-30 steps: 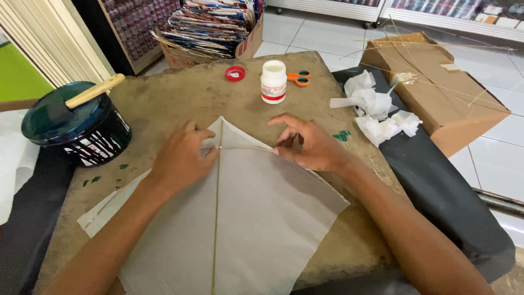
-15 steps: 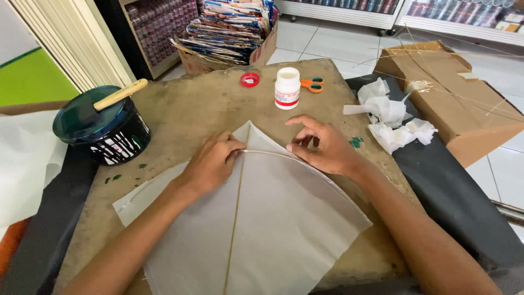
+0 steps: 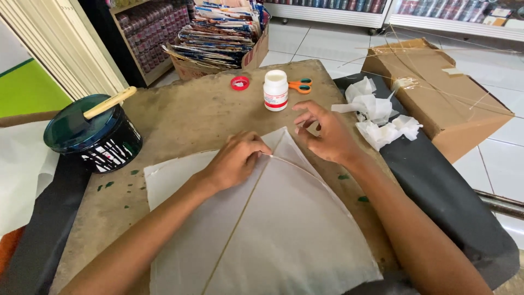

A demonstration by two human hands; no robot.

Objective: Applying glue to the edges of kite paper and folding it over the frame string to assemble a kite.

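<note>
We see white paper kite sheet (image 3: 284,229) with thin bamboo spine and bow flat on brown worktable (image 3: 180,117). Left hand (image 3: 234,161) closed, pinching bow at spine; right hand (image 3: 327,136) open above folded top flap. Frame seems laid, lower edges unglued. White glue bottle (image 3: 275,90) behind.

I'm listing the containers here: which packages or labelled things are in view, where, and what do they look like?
Glue bottle: table's far edge, small white cylinder, red-banded label.
Dark tub: table's left, round, teal lid, black-and-white print.
Cardboard box: floor at right, brown, flat.
Carton of papers: beyond the table, brown, stuffed with colourful sheets.
</note>
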